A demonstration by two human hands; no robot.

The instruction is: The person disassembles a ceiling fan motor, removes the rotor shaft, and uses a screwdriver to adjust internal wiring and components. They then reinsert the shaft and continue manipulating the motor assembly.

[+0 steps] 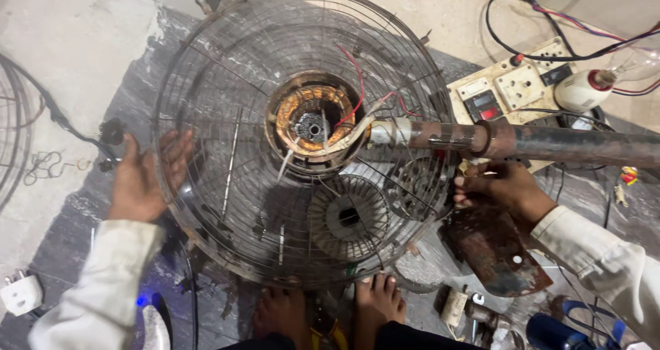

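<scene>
Fan guard [240, 185], a round wire cage with its open face turned up toward the camera, lies flat over the dark floor patch, just ahead of the person's bare feet [330, 305]; the exposed motor with copper windings [313, 122] sits at its hub. Left of the guard, a white plug [20, 293] rests on the floor well apart from it, and a black cable with a connector [110, 133] lies just beside its rim. The left hand [146, 178] is spread flat, palm and fingers pressed against the guard's left rim. From the motor, a rusty pipe [536, 142] runs its long axis straight out to the right, past the guard's rim, with red and white wires along its inner end. Below the pipe, the right hand [498, 188] is at the guard's right rim, fingers curled; what they pinch, I cannot tell. Behind the pipe sit a cream switchboard [512, 89] and a bulb in a white holder [605, 82]. A rusty fan blade [495, 254] lies beneath the right hand.
</scene>
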